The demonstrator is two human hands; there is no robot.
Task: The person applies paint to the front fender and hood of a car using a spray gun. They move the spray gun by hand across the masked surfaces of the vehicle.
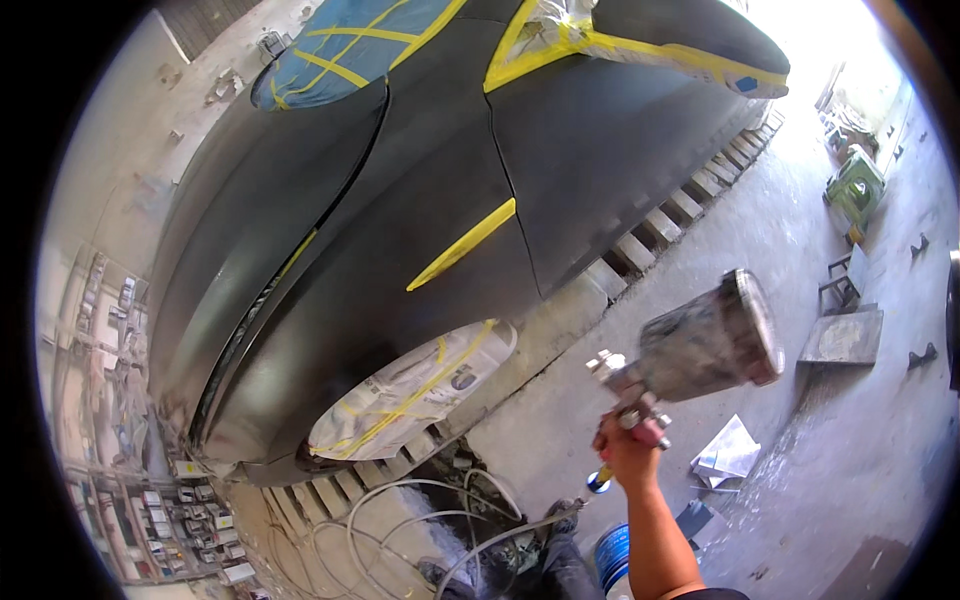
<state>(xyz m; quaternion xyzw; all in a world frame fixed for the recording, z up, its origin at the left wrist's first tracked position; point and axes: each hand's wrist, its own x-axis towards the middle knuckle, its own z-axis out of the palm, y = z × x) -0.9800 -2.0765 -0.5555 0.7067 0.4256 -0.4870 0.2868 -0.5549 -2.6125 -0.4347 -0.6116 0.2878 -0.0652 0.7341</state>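
My right hand (630, 450) grips a spray gun (630, 390) with a large, paint-stained cup (710, 335) on top, raised beside a car body in dull dark grey (380, 220). The car's wheel (410, 390) is covered with pale masking sheet and yellow tape, and its windscreen (345, 50) with blue film and tape. A yellow tape strip (460, 245) lies on the side panel, above the wheel. A pale hose (390, 535) loops over the floor and rises toward the gun. My left hand is not in view.
My legs and shoes (560, 560) are at the bottom, by a floor grate (640, 250) along the car. A blue bucket (615, 555), paper sheets (725, 450), a metal board (840, 335) and a green item (855, 185) stand or lie to the right. Cluttered shelves (150, 510) line the left.
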